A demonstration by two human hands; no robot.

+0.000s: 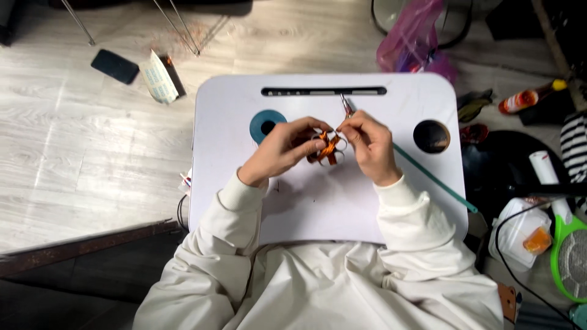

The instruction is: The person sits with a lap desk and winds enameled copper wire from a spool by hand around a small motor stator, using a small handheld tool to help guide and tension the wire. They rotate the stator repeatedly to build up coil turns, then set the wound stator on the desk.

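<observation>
You are working over the middle of the white lap desk (244, 201), and the small piece, loops of pale strip bound with orange-copper wire (329, 148), is sitting between your two hands just above the desk top. Your left hand (282, 148) is pinching the piece from its left side with the fingers curled narrow around it. Your right hand (367, 143) is closing on the right side while gripping a slim metal tool (346, 105) that is pointing toward the far slot of the desk. I judge that steadying matters most here: keep the left pinch firm and low, and let the right hand do only small turns. The blue tape roll (267, 125) is lying just left of your left hand, and a green stick (435, 179) is running out to the right.
</observation>
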